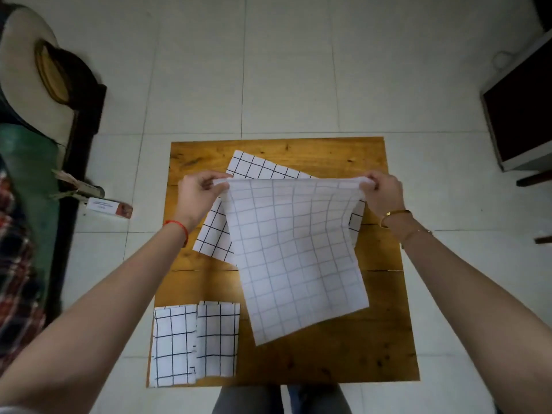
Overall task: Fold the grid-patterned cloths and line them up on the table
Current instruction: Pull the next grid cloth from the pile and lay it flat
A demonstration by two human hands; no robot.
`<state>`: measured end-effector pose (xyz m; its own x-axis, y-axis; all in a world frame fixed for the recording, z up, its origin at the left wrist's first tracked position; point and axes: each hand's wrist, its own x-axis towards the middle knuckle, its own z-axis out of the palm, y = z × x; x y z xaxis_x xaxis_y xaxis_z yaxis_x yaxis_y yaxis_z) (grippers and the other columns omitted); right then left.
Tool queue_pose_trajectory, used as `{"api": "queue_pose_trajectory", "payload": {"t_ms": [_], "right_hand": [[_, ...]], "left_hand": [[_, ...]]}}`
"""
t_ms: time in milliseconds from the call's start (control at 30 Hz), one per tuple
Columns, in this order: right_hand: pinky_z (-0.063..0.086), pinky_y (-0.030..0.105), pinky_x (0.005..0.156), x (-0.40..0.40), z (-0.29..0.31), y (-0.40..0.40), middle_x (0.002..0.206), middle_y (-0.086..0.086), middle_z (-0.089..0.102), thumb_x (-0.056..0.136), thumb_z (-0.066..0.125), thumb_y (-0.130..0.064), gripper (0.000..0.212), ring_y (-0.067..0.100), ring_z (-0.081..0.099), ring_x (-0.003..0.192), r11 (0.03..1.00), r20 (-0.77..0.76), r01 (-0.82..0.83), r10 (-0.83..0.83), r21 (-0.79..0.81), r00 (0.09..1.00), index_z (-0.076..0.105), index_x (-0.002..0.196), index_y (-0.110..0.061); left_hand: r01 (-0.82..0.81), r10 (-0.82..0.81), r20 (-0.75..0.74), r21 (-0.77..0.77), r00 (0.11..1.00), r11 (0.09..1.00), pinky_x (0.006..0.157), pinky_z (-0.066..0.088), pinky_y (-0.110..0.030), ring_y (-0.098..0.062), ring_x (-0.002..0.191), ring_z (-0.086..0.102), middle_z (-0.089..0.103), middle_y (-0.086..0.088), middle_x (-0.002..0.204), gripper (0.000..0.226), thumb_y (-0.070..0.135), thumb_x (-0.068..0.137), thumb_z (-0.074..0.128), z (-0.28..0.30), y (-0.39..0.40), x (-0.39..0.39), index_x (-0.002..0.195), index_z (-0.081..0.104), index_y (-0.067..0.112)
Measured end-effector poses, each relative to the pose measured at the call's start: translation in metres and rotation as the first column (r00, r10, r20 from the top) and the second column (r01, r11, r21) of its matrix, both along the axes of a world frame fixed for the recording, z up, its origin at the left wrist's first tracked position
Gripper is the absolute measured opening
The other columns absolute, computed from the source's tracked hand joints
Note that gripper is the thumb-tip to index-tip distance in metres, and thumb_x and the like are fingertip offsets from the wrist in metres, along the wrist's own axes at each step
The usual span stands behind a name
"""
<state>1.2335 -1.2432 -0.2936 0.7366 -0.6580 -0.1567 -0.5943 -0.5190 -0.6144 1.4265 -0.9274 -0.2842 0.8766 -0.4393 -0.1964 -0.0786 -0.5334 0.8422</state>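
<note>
Held cloth (295,258): grid-patterned, raised above the wooden table (385,333), hanging from its top edge with the faint side of the print toward the camera. Top left corner pinched by left hand (198,194), fingers curled round the bunched edge. Top right corner gripped likewise by right hand (383,194), fingers closed on the fabric. Beneath and behind it, unfolded cloth (236,201) lying flat and skewed on the table's far half, partly hidden. At the near left corner, two folded cloths (194,345) side by side, edges touching or slightly overlapping. Beyond the table: small box (109,208) on the tiled floor (286,70) at left, dark monitor (521,115) at right.
</note>
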Motion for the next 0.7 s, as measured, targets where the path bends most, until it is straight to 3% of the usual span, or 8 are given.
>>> {"api": "queue_pose_trajectory", "payload": {"t_ms": [67, 133, 200, 267, 367, 533, 600, 700], "right_hand": [[0.032, 0.021, 0.058, -0.007, -0.009, 0.001, 0.09, 0.013, 0.069, 0.089, 0.049, -0.017, 0.024, 0.024, 0.055, 0.077, 0.999, -0.008, -0.017, 0.016, -0.032, 1.0, 0.069, 0.095, -0.006], [0.034, 0.02, 0.057, -0.014, -0.015, 0.003, 0.088, 0.012, 0.068, 0.092, 0.051, -0.013, 0.019, 0.021, 0.054, 0.075, 0.999, -0.011, -0.031, 0.031, -0.027, 0.999, 0.068, 0.095, -0.006], [0.03, 0.011, 0.053, -0.022, -0.018, 0.006, 0.082, 0.006, 0.063, 0.093, 0.048, -0.021, 0.024, 0.017, 0.051, 0.072, 0.999, -0.006, -0.045, 0.045, -0.013, 0.999, 0.068, 0.094, -0.008], [0.027, 0.01, 0.053, -0.03, -0.018, 0.009, 0.077, 0.001, 0.06, 0.091, 0.042, -0.033, 0.035, 0.015, 0.049, 0.065, 0.997, 0.002, -0.078, 0.078, -0.026, 0.997, 0.069, 0.096, -0.011], [0.026, 0.013, 0.052, -0.044, -0.02, 0.011, 0.079, 0.001, 0.062, 0.097, 0.045, -0.022, 0.026, 0.009, 0.044, 0.056, 0.991, 0.009, -0.128, 0.128, -0.038, 0.992, 0.069, 0.096, -0.011], [0.03, 0.016, 0.058, -0.075, -0.034, 0.015, 0.089, 0.006, 0.064, 0.097, 0.045, -0.008, 0.023, 0.015, 0.049, 0.076, 0.985, -0.111, -0.168, 0.162, -0.047, 0.98, 0.067, 0.1, -0.009], [0.037, 0.02, 0.07, -0.087, -0.045, 0.017, 0.094, 0.009, 0.068, 0.096, 0.047, -0.008, 0.021, 0.02, 0.056, 0.078, 0.979, -0.161, -0.198, 0.189, -0.046, 0.969, 0.068, 0.099, -0.009], [0.048, 0.028, 0.079, -0.105, -0.069, 0.02, 0.101, 0.006, 0.07, 0.093, 0.05, -0.007, 0.019, 0.025, 0.064, 0.091, 0.973, -0.207, -0.225, 0.211, -0.043, 0.955, 0.067, 0.095, -0.014]], "left_hand": [[0.006, -0.006, -0.021, 0.004, 1.0, 1.0, 0.083, 0.057, -0.039, -0.026, 0.087, 0.068, 0.074, -0.002, 0.093, 0.021, 0.01, 0.083, 0.072, -0.008, 0.005, -0.005, 0.087, 0.073, 0.03], [0.008, -0.008, -0.033, -0.002, 0.999, 1.0, 0.086, 0.057, -0.037, -0.019, 0.09, 0.069, 0.074, 0.001, 0.095, 0.017, 0.011, 0.083, 0.072, -0.012, 0.009, -0.013, 0.091, 0.074, 0.026], [0.01, -0.011, -0.036, -0.017, 0.999, 1.0, 0.088, 0.056, -0.033, -0.013, 0.09, 0.069, 0.074, 0.001, 0.094, 0.014, 0.012, 0.084, 0.071, -0.012, 0.013, -0.023, 0.094, 0.075, 0.021], [-0.003, 0.002, -0.037, -0.031, 0.999, 1.0, 0.088, 0.056, -0.03, -0.011, 0.089, 0.068, 0.073, 0.001, 0.093, 0.014, 0.013, 0.084, 0.072, -0.011, 0.017, -0.035, 0.097, 0.075, 0.018], [-0.002, 0.002, -0.012, -0.04, 1.0, 0.999, 0.087, 0.054, -0.026, -0.011, 0.093, 0.067, 0.073, 0.005, 0.097, 0.014, 0.014, 0.085, 0.071, -0.01, 0.023, -0.056, 0.098, 0.075, 0.018], [0.072, -0.073, 0.057, 0.026, 0.996, 0.997, 0.086, 0.047, -0.011, 0.004, 0.094, 0.065, 0.071, 0.023, 0.094, 0.015, 0.011, 0.087, 0.069, -0.029, 0.033, -0.112, 0.094, 0.076, 0.021], [0.074, -0.077, 0.047, 0.061, 0.996, 0.995, 0.085, 0.046, -0.009, 0.006, 0.093, 0.064, 0.069, 0.03, 0.09, 0.02, 0.008, 0.086, 0.069, -0.049, 0.038, -0.135, 0.091, 0.075, 0.026], [0.083, -0.085, 0.014, 0.116, 0.996, 0.99, 0.083, 0.045, -0.005, 0.01, 0.094, 0.062, 0.071, 0.02, 0.096, 0.025, 0.005, 0.085, 0.068, -0.081, 0.041, -0.166, 0.091, 0.075, 0.028]]}}
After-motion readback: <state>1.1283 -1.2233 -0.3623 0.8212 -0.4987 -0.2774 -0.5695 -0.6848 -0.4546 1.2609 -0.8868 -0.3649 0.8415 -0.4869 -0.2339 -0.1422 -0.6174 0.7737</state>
